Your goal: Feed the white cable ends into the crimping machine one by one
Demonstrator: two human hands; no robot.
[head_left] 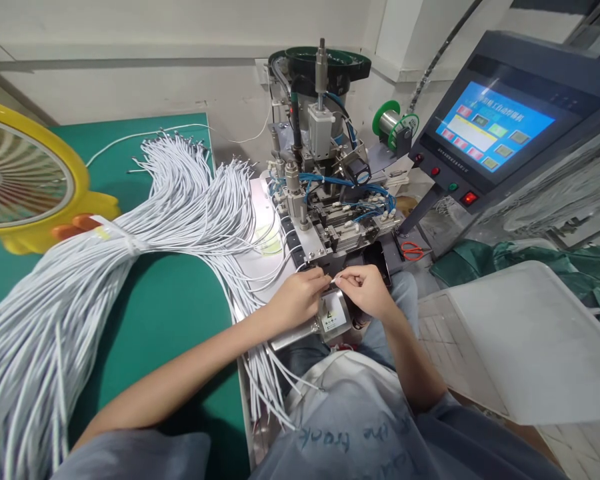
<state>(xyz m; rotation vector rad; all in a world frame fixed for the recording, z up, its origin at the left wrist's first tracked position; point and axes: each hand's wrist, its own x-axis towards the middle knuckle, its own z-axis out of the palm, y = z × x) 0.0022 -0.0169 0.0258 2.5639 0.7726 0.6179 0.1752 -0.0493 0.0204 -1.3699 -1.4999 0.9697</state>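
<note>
Pinching a small white piece (pixel 334 280), your left hand (pixel 303 293) and right hand (pixel 367 288) nearly touch before the silver metal machine (pixel 321 132). Tied white cables (pixel 185 227) lie across the green bench (pixel 175 307).

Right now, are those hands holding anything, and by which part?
The left hand and right hand both seem to pinch a small white thing. It may be a wire's end, but it's too covered to tell which part.

This is a factory workshop. A machine (pixel 321 137) with blue hoses (pixel 325 177), a tilted control screen (pixel 495 128) and a big bundle of white cables (pixel 87 280) on a green desk (pixel 173 313) show it.
</note>
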